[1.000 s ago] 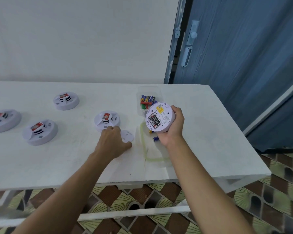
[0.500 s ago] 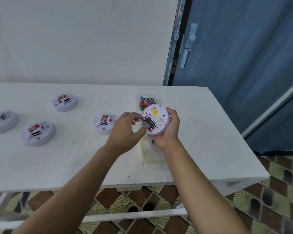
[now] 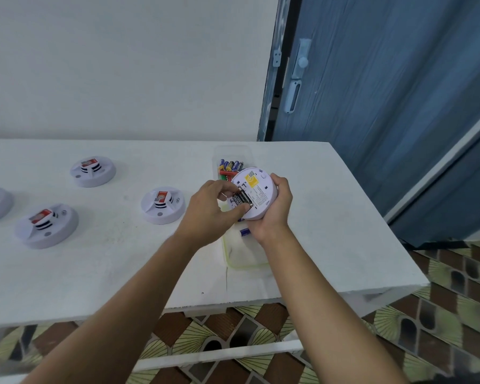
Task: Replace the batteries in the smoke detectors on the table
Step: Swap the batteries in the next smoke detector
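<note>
1. Four white smoke detectors (image 3: 46,225) rest on the left part of the white table (image 3: 330,217), well apart from both hands.
2. The left hand (image 3: 208,209) pinches the dark batteries (image 3: 243,199) seated in an open compartment.
3. The held detector (image 3: 258,189), back side up, sits above the table near a clear box (image 3: 233,151) of spare cells.
4. The right hand (image 3: 275,214) grips its rim.
5. Likely step: pulling out the old batteries (next, a steady lift out, then fresh cells).

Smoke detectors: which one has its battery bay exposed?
The detector held in the right hand, back up, batteries showing; the other four sit face-up on the table.
</note>
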The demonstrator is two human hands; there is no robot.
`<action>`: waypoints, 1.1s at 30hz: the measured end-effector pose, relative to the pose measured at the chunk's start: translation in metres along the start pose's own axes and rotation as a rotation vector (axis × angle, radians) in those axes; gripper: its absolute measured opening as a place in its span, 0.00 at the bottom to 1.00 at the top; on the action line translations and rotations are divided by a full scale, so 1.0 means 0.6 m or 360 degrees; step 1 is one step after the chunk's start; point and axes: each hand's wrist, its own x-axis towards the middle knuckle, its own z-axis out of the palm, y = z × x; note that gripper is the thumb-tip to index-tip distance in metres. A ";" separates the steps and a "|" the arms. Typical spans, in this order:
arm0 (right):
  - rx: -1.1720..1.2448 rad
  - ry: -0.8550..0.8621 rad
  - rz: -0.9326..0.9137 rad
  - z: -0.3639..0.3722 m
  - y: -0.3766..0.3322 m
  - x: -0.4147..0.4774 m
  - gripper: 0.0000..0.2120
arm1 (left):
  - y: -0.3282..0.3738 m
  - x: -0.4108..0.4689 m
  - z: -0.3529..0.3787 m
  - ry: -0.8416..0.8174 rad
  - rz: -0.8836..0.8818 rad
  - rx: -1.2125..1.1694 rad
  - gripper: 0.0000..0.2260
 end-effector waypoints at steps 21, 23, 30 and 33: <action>0.0080 0.0088 -0.0052 -0.010 -0.009 -0.017 0.21 | 0.010 0.002 0.019 -0.0056 -0.0157 -0.0216 0.22; 0.0098 0.0087 -0.0063 -0.012 -0.010 -0.017 0.20 | 0.011 0.002 0.021 -0.0077 -0.0150 -0.0226 0.23; -0.0030 0.0086 -0.0094 -0.017 -0.011 -0.015 0.19 | 0.023 -0.001 0.024 -0.0047 -0.0115 -0.0235 0.16; -0.0084 0.0067 -0.0127 -0.018 -0.013 -0.014 0.18 | 0.027 -0.005 0.036 0.0115 -0.0236 -0.0486 0.13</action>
